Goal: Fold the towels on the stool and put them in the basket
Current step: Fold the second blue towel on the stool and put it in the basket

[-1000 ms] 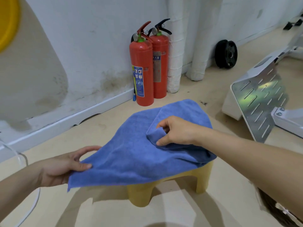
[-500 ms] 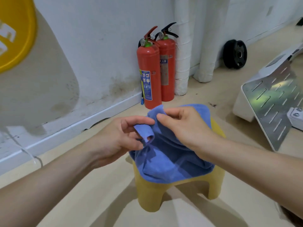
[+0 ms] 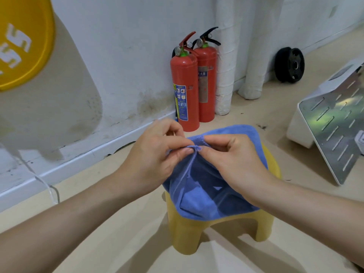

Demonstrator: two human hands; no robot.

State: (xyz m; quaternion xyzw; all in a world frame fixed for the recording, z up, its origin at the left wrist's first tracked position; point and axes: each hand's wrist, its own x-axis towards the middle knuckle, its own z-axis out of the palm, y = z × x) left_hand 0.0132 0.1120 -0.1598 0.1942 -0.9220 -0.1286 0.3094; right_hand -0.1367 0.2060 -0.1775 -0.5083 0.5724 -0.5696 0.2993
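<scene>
- Both hands are together over the stool. The left hand [image 3: 155, 154] pinches the hemmed edge of the blue microfibre towel [image 3: 199, 198] between thumb and forefinger, its other fingers curled in behind.
- The right hand [image 3: 234, 160] pinches the same bunched edge from the other side. Its fingertips nearly touch the left hand's, and its remaining fingers are bent loosely above the cloth.
- The pinched edge is lifted into a small peak. From there the cloth falls away in soft folds beneath both wrists.
- The rest of the towel lies on the seat of the squat yellow plastic stool [image 3: 187, 237]. The far corner is spread flat and the near edge droops over the front, between the legs.
- The stool stands on a pale beige floor [image 3: 118, 223], a little out from the wall.
- Just behind it, two red fire extinguishers [image 3: 184, 91] stand side by side against the stained white wall [image 3: 128, 46].
- To their right are two white wrapped pipes [image 3: 224, 56] coming down to the floor.
- Further right, a black round weight plate [image 3: 289, 65] leans at the wall's foot.
- At the right edge, a slanted, slotted, shiny metal panel [image 3: 334, 123] sits on a white base.
- Over on the left, a thin white cable [image 3: 49, 186] trails down past the baseboard.
- Up in the top left corner there's a yellow round sign [image 3: 25, 46] with white markings.
</scene>
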